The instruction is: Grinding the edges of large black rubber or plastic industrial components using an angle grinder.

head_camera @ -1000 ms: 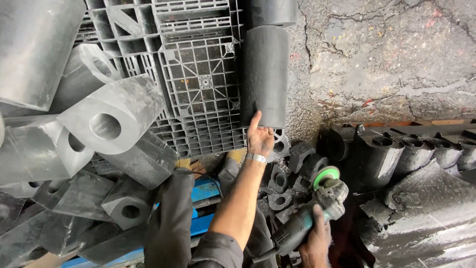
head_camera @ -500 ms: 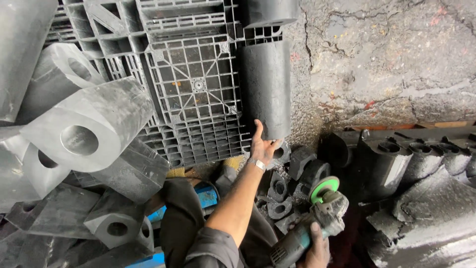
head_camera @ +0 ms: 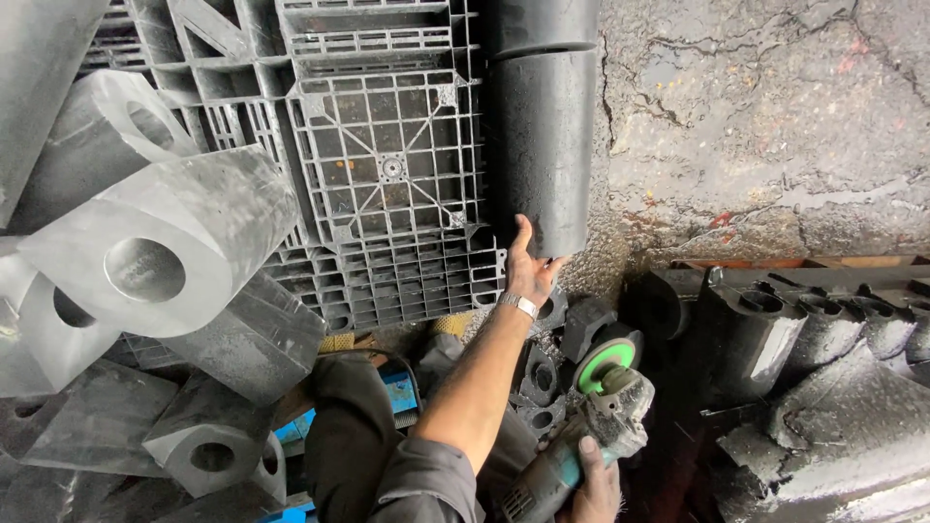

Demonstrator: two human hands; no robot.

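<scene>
Listing what lies under my hands: my left hand [head_camera: 528,266] reaches forward and presses against the lower end of a black rubber cylinder [head_camera: 542,145], thumb on its left edge, fingers [head_camera: 554,263] curled under its bottom rim, so the fingers are clamped on the cylinder's end. That cylinder stands against a grey plastic pallet [head_camera: 387,165] on its left, with a cracked concrete floor [head_camera: 775,116] on its right; a second black cylinder [head_camera: 538,24] sits end to end above it. A metal wristband [head_camera: 518,304] circles my left wrist. My right hand [head_camera: 593,484], low in the view, is wrapped shut around the body of an angle grinder [head_camera: 581,441], whose green-backed disc [head_camera: 605,356] points up, near the small black rubber offcuts [head_camera: 538,373] heaped below the cylinder. Left of my arm: large grey rubber blocks with round bores [head_camera: 160,252], stacked and tilted over one another. Right of the grinder: a row of black hollow rubber sections [head_camera: 804,324], lying side by side. Blue item [head_camera: 397,392] beside my knee, partly hidden; kind not clear.
</scene>
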